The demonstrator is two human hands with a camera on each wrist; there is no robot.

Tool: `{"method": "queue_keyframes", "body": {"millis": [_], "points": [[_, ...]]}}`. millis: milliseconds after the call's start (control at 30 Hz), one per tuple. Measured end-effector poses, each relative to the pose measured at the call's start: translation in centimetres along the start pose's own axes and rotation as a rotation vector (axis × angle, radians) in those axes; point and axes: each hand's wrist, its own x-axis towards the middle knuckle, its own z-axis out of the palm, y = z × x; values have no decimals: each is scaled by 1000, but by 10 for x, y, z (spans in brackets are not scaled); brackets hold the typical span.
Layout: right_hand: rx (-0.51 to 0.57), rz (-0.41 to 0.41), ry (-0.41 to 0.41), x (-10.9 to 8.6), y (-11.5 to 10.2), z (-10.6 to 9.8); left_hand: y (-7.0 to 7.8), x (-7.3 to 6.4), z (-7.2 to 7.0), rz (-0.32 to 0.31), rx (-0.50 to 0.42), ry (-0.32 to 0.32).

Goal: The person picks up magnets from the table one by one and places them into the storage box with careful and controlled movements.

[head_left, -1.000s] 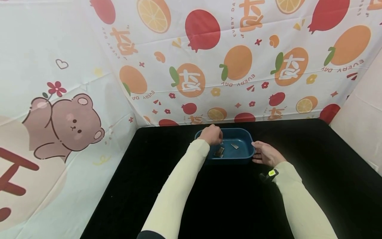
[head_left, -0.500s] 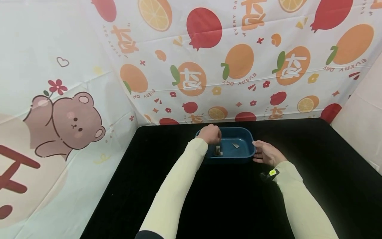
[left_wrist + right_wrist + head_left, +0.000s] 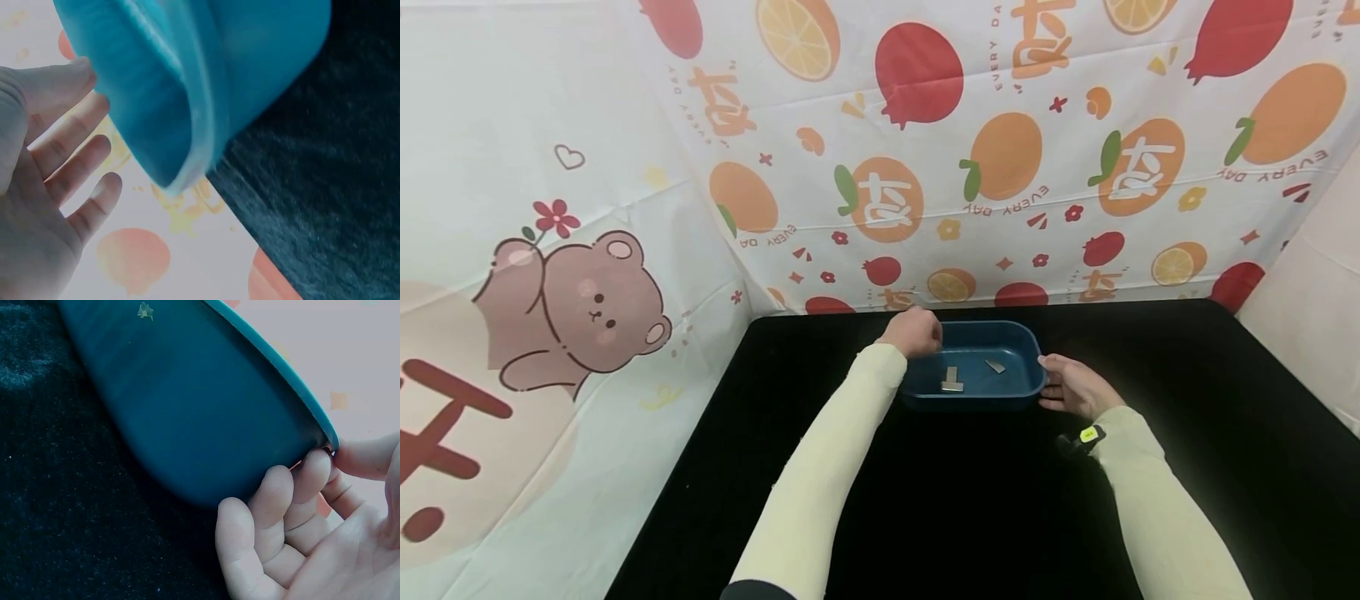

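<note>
A blue rectangular plastic basin point(image 3: 972, 398) sits toward the far edge of the black-covered table. On its floor lie small flat metallic pieces: one point(image 3: 952, 387) lies crosswise, another point(image 3: 952, 373) lengthwise against it, and a third point(image 3: 995, 366) slants farther right. My left hand point(image 3: 913, 332) is over the basin's left end; in the left wrist view its fingers point(image 3: 78, 134) are loosely bent beside the rim, with nothing visible between them. My right hand point(image 3: 1078, 387) holds the basin's right end, thumb at the rim and fingers point(image 3: 272, 494) against the outer wall.
Black cloth point(image 3: 970, 500) covers the table. Right behind the basin hangs a white curtain with fruit prints point(image 3: 1006, 156); another with a bear print point(image 3: 617, 308) hangs on the left. A dark strap with a yellow tag point(image 3: 1087, 434) sits at the right wrist.
My left hand has drawn back to the left, uncovering more of the basin. A metallic piece near it has shifted and lies straight against another. The right hand keeps its hold.
</note>
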Motion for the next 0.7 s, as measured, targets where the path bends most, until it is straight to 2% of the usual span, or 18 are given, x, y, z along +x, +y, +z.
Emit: {"method": "queue_keyframes", "body": {"millis": [233, 367, 533, 700], "points": [[-5, 5, 14, -3, 5, 0, -12, -5, -2, 5, 17, 16], [-19, 3, 20, -6, 5, -2, -16, -10, -9, 16, 39, 21], [-23, -11, -4, -4, 0, 0, -32, -20, -20, -9, 24, 62], [-17, 0, -5, -4, -3, 2, -46, -27, -29, -29, -2, 66]]}}
